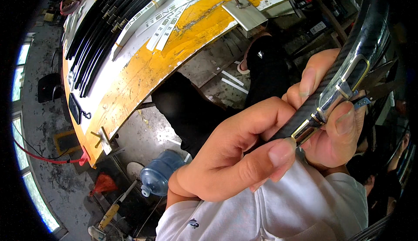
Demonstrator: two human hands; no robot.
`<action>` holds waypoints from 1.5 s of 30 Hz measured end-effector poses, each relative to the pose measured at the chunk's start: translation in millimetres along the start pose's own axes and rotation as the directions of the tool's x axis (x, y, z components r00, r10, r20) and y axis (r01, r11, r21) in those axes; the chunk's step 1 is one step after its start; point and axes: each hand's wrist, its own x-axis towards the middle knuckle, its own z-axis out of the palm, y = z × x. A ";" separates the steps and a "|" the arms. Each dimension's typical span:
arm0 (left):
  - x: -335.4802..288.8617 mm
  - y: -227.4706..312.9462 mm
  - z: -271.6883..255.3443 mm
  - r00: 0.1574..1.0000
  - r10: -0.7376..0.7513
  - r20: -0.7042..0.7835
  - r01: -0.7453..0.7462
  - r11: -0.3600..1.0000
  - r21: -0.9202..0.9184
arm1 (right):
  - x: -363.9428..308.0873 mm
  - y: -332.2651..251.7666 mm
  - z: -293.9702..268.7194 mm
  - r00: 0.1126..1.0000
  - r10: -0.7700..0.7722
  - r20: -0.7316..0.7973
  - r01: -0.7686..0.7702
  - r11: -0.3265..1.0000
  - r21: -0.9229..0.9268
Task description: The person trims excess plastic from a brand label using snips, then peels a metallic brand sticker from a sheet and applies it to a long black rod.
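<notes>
A glossy black carbon-patterned rod with gold-edged oval markings slants up to the right, close before me. My left hand is closed around its lower end, the thumb pressed on a gold-edged marking. Farther up, my right hand grips the same rod, fingers behind it and thumb near a shiny clear strip. Beside the right thumb, a dark, blade-like piece with a bluish end sticks out; whether the hand holds it, I cannot tell.
A yellow-and-white worn table carries a row of black rods and white printed strips. A phone lies near its left edge, metal clamps at its near edge. A blue water jug lies below. Another person's hand shows at right.
</notes>
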 end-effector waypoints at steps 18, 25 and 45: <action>0.9 -2.3 2.0 1.000 0.008 -0.009 -0.008 1.000 0.024 | -4.4 -5.1 3.1 0.998 0.030 -0.056 -0.031 0.999 -0.016; 0.9 -2.8 1.6 1.000 0.016 -0.007 -0.016 0.999 0.034 | -2.2 -4.5 1.0 0.998 0.045 -0.036 -0.046 0.999 -0.022; 8.8 1.6 7.2 0.994 0.063 -0.086 -0.048 0.985 0.168 | -1.8 -9.8 14.2 0.966 0.153 -0.207 -0.179 0.977 -0.112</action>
